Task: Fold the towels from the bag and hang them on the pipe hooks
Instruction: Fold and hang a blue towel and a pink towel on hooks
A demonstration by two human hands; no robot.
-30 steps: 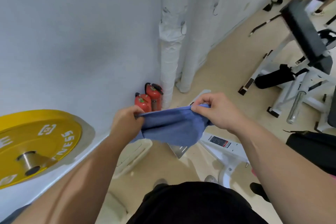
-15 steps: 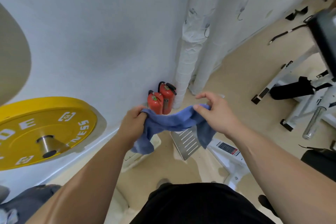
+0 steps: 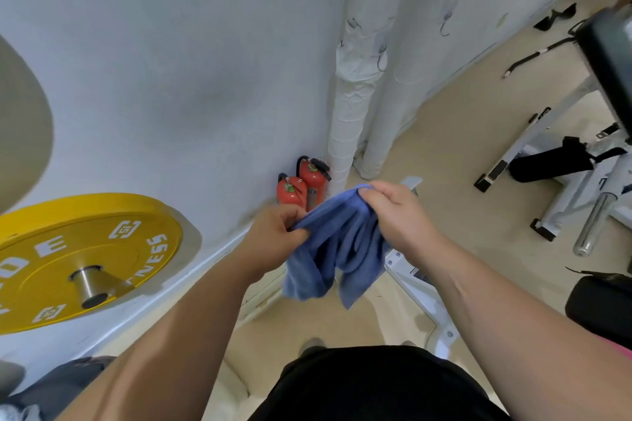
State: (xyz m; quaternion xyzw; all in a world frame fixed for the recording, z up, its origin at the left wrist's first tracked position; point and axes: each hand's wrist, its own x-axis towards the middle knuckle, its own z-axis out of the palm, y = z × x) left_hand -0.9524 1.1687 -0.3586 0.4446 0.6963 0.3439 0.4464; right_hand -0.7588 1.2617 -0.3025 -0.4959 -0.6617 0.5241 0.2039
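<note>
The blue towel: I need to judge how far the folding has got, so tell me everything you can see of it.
The blue towel looks like soft terry cloth, plain and unpatterned. It is bunched rather than neatly folded: its upper edge is gathered between the left hand and the right hand, both pinching it, and the rest hangs down in loose folds ending in two uneven drooping ends. It is held in the air in front of the person, above the floor, touching nothing but the hands. It is not yet on any hook.

Towel (image 3: 337, 246) between both hands, extinguishers (image 3: 302, 183) behind (against the wall), pipes (image 3: 355, 79) right of them
</note>
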